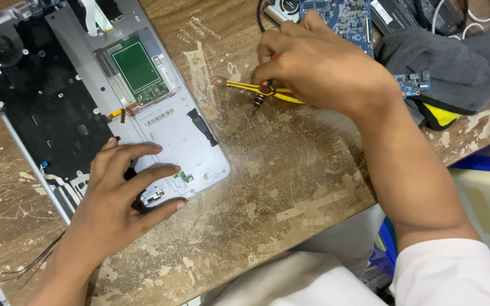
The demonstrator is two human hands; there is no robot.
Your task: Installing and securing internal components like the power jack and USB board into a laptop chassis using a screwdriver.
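Observation:
An opened laptop shell [171, 130] lies upside down on the worn wooden table, showing a green trackpad board [137, 68] and black inner sheet. My left hand [120, 192] rests flat on its near corner, fingers spread over a small green connector board [185, 177]. My right hand [319, 62] is further back, closed around a small screwdriver [260, 99] whose tip points down at the table, just above yellow tweezers [256, 89] lying there.
A blue circuit board [344, 17] with a fan sits at the back. A grey cloth [449, 62] lies at the right over a yellow-and-black item. White cables [483, 14] and a black battery are in the far right corner. The table edge [290, 243] runs diagonally near me.

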